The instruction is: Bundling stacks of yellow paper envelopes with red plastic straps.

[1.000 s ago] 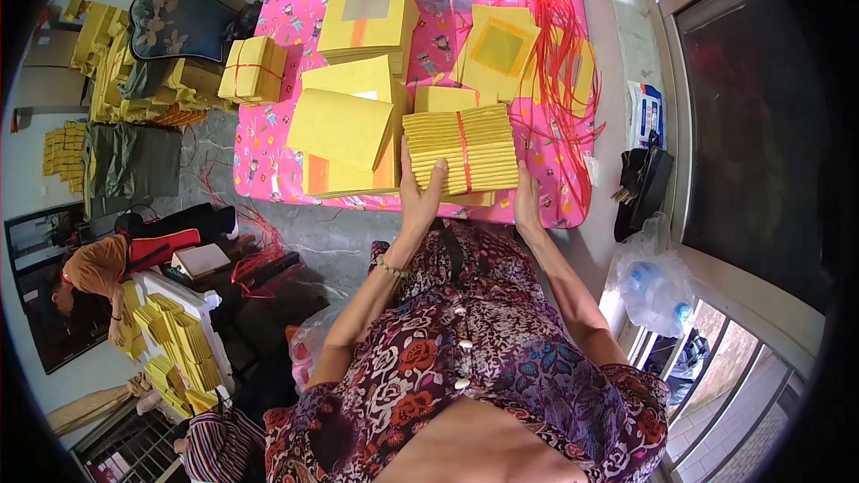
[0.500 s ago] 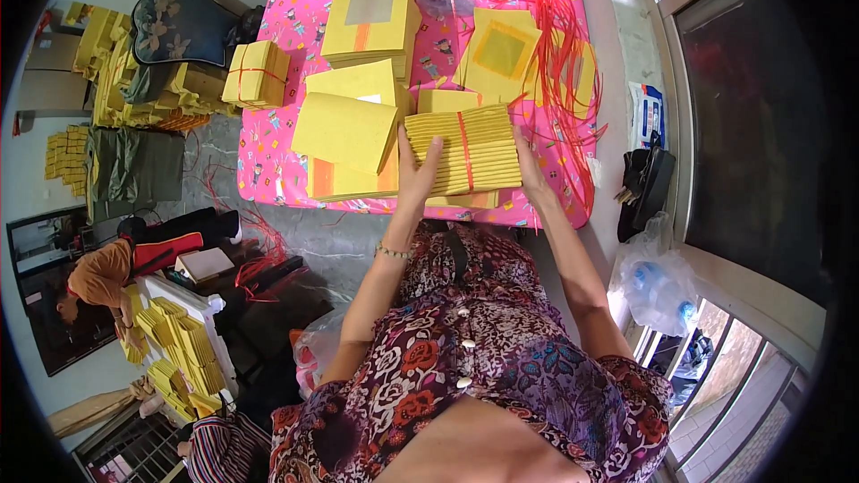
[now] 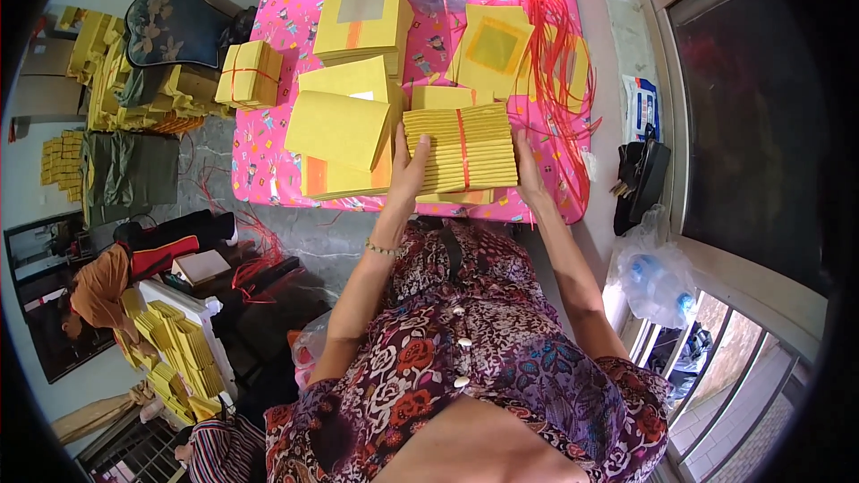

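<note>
Between my two hands is a bundle of yellow folded paper point(image 3: 488, 148), its edges stacked in layers and a red plastic strip tied round its middle. My left hand point(image 3: 409, 170) grips the left side, thumb on the upper face. The right side is held by my right hand point(image 3: 530, 170), with its fingers along the edge. Just left of the bundle lie loose yellow paper sheets point(image 3: 335, 130), the top one curling up, over a lower stack. Behind it sits a small yellow packet point(image 3: 443, 96), partly covered.
A pink patterned cloth point(image 3: 255, 156) covers the table. On it are a tall yellow stack point(image 3: 353, 31), a tied bundle point(image 3: 250, 76), flat yellow sheets point(image 3: 492, 49) and red plastic strips point(image 3: 559, 80). Another person point(image 3: 103, 286) is beside more yellow stacks point(image 3: 179, 340) at left.
The view has shifted slightly, moving the table a little left in the picture. My hands keep the tied bundle in nearly the same place; its near edge looks a little more level.
</note>
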Available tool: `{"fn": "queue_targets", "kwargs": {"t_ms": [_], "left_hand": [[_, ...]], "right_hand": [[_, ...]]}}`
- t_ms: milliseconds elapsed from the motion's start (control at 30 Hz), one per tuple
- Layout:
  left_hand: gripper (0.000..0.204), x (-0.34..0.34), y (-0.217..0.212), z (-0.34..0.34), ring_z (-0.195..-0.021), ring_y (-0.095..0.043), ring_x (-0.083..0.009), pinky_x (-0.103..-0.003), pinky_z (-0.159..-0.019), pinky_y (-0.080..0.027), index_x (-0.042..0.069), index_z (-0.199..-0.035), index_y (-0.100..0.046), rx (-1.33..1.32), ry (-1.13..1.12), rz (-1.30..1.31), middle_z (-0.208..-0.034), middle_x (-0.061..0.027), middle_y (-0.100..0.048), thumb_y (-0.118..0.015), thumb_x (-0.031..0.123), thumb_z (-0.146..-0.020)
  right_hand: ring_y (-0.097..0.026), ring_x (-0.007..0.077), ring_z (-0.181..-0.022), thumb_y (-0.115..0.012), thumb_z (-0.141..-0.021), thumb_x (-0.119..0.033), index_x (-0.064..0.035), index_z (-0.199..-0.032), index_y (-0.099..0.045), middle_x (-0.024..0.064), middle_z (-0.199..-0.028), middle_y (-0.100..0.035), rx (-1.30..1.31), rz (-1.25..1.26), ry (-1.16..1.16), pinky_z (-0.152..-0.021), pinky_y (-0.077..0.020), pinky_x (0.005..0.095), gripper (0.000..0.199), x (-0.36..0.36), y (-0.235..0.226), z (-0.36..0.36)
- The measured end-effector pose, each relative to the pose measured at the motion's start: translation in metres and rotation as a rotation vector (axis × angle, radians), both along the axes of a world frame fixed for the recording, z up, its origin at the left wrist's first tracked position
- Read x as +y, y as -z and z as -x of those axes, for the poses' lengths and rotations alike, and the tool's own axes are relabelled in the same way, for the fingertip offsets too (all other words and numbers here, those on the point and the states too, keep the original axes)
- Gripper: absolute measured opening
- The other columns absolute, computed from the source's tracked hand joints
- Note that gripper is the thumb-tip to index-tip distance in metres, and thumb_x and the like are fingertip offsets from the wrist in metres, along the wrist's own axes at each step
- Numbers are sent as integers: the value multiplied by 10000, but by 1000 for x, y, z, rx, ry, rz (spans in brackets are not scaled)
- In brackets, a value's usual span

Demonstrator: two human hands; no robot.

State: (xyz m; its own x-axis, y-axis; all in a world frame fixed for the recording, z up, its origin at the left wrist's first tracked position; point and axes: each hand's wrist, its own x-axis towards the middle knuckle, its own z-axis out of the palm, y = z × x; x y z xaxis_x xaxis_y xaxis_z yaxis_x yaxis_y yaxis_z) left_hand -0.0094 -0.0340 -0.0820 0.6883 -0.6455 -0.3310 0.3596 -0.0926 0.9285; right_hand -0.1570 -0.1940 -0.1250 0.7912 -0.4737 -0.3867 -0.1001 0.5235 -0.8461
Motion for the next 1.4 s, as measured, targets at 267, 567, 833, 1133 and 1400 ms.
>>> {"fn": "queue_targets", "kwargs": {"t_ms": [267, 567, 833, 1133, 1400], "left_hand": [[589, 14, 19, 13, -1285, -422, -198, -331, -1059, -348, 66, -1462, -246, 178, -109, 87, -1381, -92, -443, -473, 333, -989], [851, 20, -4, 37, -1240, -453, -198, -309, -1034, -377, 19, -1499, -114, -14, -80, -5, -1401, -142, -412, -675, 213, -890], [858, 15, -1, 37, -1233, -462, -202, -312, -1032, -385, 52, -1509, -104, 118, -131, 110, -1399, -136, -418, -678, 180, -884], [886, 29, -33, 36, -962, -525, -250, -358, -827, -456, -18, -1480, -157, -511, 64, -110, -1174, -175, -554, -689, 300, -847], [818, 27, -33, 31, -999, -546, -388, -436, -834, -461, -66, -1422, -233, -618, 162, -335, -1089, -265, -574, -615, 410, -877]], "right_hand": [[-344, 235, -1354, -252, -1008, -502, -58, -1465, -310, 110, -1476, -361, 69, 173, -58, -1118, -253, 386, 640, 18, 35, 52], [-301, 252, -1373, -231, -999, -533, -30, -1465, -277, 141, -1479, -344, 58, 390, 102, -1134, -212, 387, 688, 39, 23, 39], [-435, 240, -1267, -665, -876, -261, 2, -1424, -318, 160, -1374, -447, -36, 669, -14, -1069, -327, 359, 700, 36, 22, 34], [-595, 303, -966, -637, -884, -363, -16, -1283, -502, 174, -1022, -592, 194, 1104, 29, -802, -464, 385, 546, 15, -103, 26], [-588, 335, -994, -627, -877, -408, -43, -1303, -499, 181, -1038, -592, 304, 1091, -43, -836, -458, 411, 575, 5, -92, 14]]}}
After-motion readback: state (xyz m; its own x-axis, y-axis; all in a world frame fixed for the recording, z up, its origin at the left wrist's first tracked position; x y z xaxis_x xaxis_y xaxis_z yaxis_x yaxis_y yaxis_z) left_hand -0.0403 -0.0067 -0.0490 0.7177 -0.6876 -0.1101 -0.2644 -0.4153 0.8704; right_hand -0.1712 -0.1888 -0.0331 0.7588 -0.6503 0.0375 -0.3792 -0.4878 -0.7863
